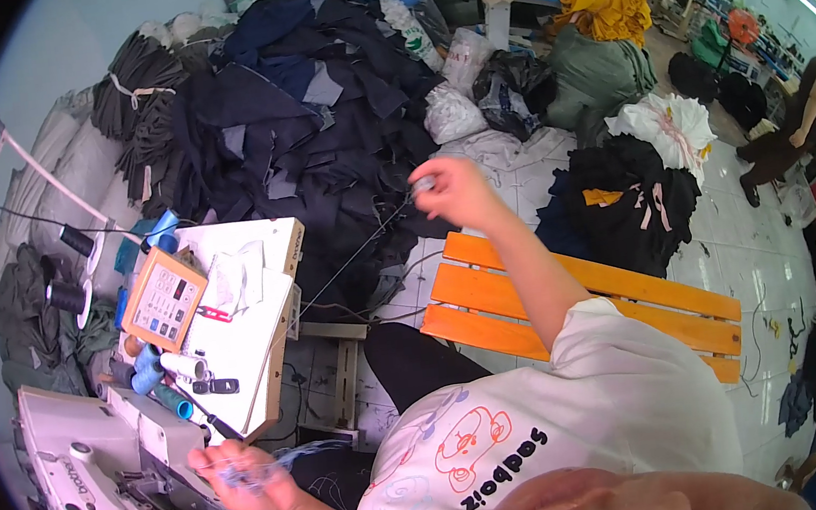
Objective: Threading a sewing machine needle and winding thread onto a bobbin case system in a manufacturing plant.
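Observation:
My left hand [263,488] is beside the sewing machine head [103,491], its fingers curled around a tangle of pale bluish thread [242,473]. Loose strands trail from the tangle toward my lap. Out over the wooden bench, my right hand [466,193] is raised and pinches a small grey roundish piece [423,184], too small to name surely. A thin dark line [357,253] runs from near that piece down to the edge of the white machine table [258,368].
The table carries an orange-framed control panel [165,300], red-handled snips [215,314], paper and several thread spools [147,370]. A large heap of dark navy cloth [302,116] lies beyond it. The orange slatted bench [473,293] stands at my right. Farther off, a person [805,114] stands among bundles.

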Available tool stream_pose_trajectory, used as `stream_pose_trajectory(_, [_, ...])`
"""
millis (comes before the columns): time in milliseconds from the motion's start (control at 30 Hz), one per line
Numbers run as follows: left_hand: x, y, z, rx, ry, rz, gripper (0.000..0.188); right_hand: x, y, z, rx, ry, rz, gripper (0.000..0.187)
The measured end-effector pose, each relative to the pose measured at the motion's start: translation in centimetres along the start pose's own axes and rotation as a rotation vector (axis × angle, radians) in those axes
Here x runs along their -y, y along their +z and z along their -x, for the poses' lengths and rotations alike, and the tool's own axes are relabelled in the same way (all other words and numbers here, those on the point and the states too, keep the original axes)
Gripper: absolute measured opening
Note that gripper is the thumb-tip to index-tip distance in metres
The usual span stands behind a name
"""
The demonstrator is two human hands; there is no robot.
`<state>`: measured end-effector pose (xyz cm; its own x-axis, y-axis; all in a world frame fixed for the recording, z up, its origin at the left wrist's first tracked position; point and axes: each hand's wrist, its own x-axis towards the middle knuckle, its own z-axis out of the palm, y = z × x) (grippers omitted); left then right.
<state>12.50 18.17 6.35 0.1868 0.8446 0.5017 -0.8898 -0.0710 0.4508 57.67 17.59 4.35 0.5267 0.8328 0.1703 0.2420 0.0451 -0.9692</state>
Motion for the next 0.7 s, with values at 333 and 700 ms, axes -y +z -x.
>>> stream_pose_trajectory(333, [12.0, 2.9, 2.1, -0.059, -0.702, -0.431, 0.041, 3.4, 10.7, 11.0, 0.756, -0.541, -0.152, 0.023])
stream_pose_trajectory(700, [1.7, 1.0, -0.4, -0.048, -0.122, 0.169, 0.018, -0.4, 0.4, 0.7, 0.171, -0.073, -0.199, 0.024])
